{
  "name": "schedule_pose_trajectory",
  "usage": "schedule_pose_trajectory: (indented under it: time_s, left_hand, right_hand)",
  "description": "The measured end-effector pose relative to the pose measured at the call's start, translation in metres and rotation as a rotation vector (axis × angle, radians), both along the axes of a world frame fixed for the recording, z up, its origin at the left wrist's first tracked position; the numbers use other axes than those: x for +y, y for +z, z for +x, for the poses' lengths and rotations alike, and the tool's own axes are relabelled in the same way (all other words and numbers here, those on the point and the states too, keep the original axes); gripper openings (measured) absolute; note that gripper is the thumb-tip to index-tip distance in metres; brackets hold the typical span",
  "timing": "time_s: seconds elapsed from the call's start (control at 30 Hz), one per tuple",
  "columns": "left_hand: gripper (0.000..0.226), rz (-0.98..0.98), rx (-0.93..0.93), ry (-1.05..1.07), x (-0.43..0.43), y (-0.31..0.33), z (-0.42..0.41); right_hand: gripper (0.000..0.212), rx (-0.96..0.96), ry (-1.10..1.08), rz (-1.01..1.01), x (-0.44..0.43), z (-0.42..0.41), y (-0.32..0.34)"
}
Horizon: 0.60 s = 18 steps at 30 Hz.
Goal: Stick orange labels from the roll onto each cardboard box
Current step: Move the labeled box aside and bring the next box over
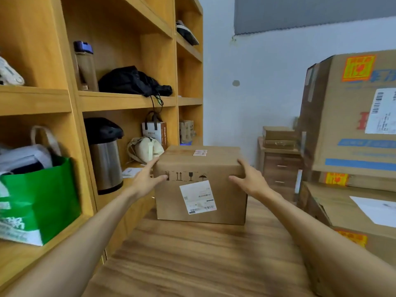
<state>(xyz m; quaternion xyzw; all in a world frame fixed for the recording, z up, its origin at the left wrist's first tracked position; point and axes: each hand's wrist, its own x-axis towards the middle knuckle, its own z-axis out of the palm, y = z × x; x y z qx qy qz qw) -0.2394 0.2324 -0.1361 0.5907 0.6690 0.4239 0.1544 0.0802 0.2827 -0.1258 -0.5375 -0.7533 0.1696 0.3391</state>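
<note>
A tall honey-coloured wooden shelving unit (pixel 128 101) fills the side from nine to eleven o'clock. A wood-grain counter (pixel 203 254) runs from six o'clock toward the pale bluish wall (pixel 246 116) at twelve. A grey panel (pixel 310 11) hangs at one o'clock, and a small wooden drawer cabinet (pixel 280 168) stands at two. The light is soft and even.

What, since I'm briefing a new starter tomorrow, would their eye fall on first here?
First the brown cardboard box in the middle of the wooden table, pressed between the left hand and right hand, with a white shipping label on its front. Then the bigger boxes stacked at the right, bearing orange labels, and the bright green bag in the shelf at the left.
</note>
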Motion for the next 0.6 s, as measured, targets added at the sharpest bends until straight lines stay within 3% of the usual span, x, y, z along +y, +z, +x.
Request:
schedule_pose_trajectory:
  time_s: [0.37,0.5,0.6]
  left_hand:
    - [0.070,0.154,0.048,0.053,-0.042,-0.014,0.024]
    - [0.086,0.152,0.060,0.053,-0.080,-0.015,0.035]
    - [0.082,0.193,0.103,0.029,-0.111,-0.015,0.046]
  right_hand:
    - [0.059,0.008,-0.095,0.129,-0.049,0.023,-0.007]
    - [0.064,0.002,-0.098,0.156,-0.090,0.044,-0.011]
    - [0.065,0.017,-0.093,0.171,-0.121,0.061,-0.013]
